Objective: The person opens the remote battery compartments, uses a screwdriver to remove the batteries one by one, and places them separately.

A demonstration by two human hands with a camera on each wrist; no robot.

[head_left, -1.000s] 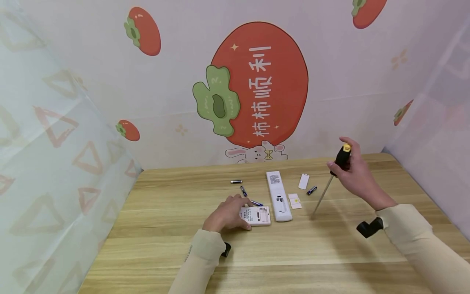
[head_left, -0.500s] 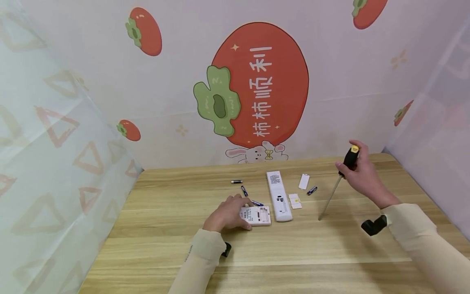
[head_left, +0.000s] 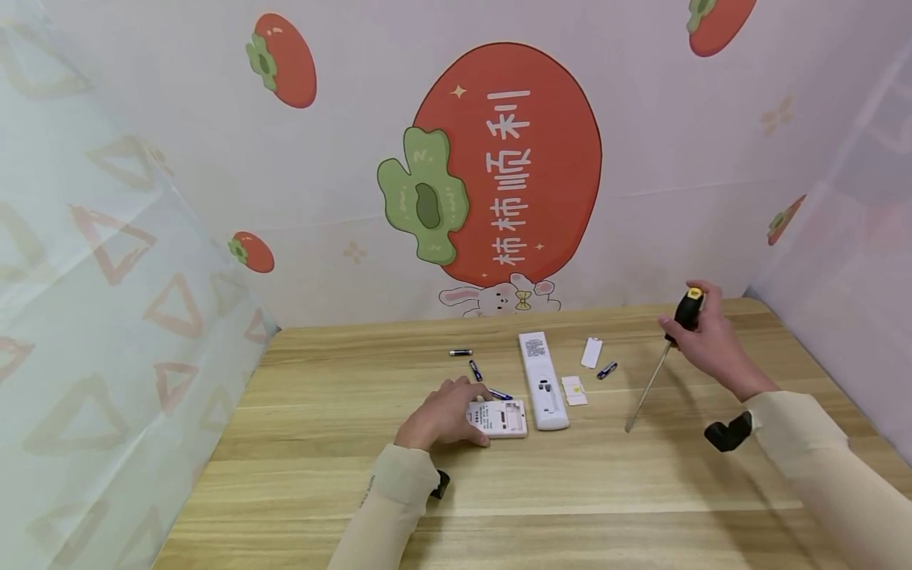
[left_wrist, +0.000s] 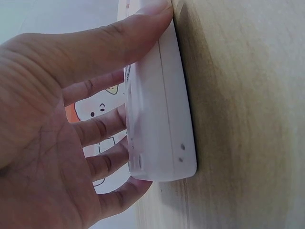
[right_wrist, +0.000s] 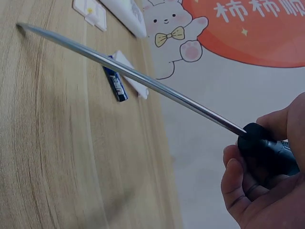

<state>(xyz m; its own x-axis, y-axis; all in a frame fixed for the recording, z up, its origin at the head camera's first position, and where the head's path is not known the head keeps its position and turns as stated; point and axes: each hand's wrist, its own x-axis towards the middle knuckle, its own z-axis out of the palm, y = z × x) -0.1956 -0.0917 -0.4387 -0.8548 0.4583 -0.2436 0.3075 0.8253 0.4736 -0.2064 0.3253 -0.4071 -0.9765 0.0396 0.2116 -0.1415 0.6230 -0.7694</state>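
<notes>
My left hand (head_left: 443, 416) grips a short white remote control (head_left: 507, 421) lying on the table, battery compartment facing up and open. Thumb and fingers hold opposite sides of the white casing (left_wrist: 159, 129) in the left wrist view. In my right hand (head_left: 712, 348) is a screwdriver (head_left: 650, 386) with a black and yellow handle. Its long shaft (right_wrist: 138, 76) slants down to the left, the tip at or just above the tabletop; contact is unclear. Between the hands lies a longer white remote control (head_left: 543, 381), back up, its compartment open too.
Right of the long remote are a white battery cover (head_left: 591, 353), a small white cover piece (head_left: 574, 390) and a blue battery (head_left: 607, 370). Other batteries lie to its left, one black (head_left: 461, 352), one blue (head_left: 475, 370), one beside my left fingers (head_left: 501, 394). A patterned wall backs the table.
My right hand has moved right and a little lower with the screwdriver, taking the tip farther from the long remote. The left hand and the short remote stay put.
</notes>
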